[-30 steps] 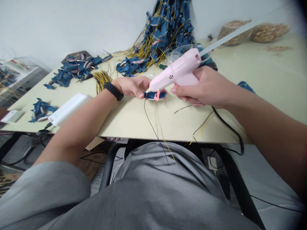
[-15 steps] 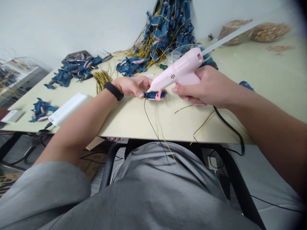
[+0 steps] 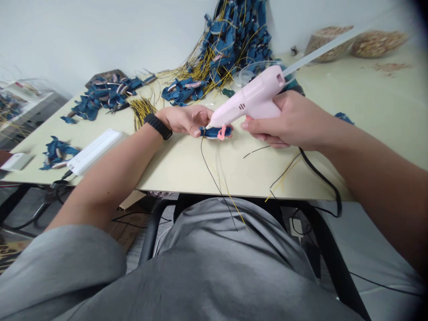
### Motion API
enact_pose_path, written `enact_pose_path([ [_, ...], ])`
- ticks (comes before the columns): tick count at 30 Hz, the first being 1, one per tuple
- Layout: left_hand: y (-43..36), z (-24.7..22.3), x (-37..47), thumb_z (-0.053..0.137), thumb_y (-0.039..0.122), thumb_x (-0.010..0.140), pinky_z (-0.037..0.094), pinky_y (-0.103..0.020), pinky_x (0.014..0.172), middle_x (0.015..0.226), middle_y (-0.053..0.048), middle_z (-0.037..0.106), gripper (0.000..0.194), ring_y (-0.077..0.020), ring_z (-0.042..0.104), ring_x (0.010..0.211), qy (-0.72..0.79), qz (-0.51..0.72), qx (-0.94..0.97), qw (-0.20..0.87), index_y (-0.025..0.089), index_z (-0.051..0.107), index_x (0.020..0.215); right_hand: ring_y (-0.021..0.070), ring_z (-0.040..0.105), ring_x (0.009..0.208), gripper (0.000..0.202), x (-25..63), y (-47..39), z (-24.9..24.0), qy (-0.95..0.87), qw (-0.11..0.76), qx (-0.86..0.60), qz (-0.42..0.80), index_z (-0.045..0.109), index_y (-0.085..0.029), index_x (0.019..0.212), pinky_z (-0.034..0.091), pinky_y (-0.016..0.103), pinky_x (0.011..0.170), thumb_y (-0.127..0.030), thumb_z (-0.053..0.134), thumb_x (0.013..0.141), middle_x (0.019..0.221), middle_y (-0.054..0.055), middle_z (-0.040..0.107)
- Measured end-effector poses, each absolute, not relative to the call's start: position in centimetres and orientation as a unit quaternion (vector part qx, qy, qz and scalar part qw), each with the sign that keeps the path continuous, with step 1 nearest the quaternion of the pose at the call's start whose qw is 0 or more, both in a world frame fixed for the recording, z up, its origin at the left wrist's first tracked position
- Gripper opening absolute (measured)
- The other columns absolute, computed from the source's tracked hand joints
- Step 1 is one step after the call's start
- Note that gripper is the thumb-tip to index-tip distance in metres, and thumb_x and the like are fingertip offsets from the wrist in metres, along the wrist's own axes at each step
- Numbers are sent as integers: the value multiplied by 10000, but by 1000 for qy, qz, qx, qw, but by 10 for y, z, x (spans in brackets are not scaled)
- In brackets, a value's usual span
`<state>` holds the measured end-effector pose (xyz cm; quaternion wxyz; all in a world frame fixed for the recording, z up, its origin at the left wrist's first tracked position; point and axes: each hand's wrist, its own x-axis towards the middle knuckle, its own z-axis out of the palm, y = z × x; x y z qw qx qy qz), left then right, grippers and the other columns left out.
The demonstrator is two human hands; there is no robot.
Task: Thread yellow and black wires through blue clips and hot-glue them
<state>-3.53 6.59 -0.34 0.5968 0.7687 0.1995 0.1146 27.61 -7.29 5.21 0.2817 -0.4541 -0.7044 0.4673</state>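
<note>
The right hand grips a pink glue gun by its handle, fingers by the trigger, probably to steer the nozzle. The left hand pinches a blue fabric piece just beneath that nozzle, seemingly to steady it. The piece lies lengthwise left to right, dark and yellow wires trailing from it toward the body. Beyond the hands rises a blue heap.
</note>
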Motion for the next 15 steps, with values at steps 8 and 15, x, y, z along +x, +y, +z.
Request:
enact_pose_path([
  [8, 64, 0, -32, 1204, 831, 514, 632, -506, 1345, 1259, -174, 964, 866, -471, 853, 1510, 188, 103, 777, 591, 243, 990, 1112, 101, 448, 499, 399, 277, -72, 49, -704, 294, -436, 477, 689, -230, 847, 302, 304, 439, -252, 961, 1139, 676, -6, 598],
  [15, 61, -1, -31, 1184, 885, 503, 627, -530, 1353, 1310, -220, 937, 956, -525, 819, 1552, 199, 112, 777, 587, 191, 987, 1130, 104, 455, 479, 373, 275, -72, 53, -693, 292, -450, 481, 718, -219, 821, 304, 299, 424, -145, 925, 1123, 645, 2, 611],
])
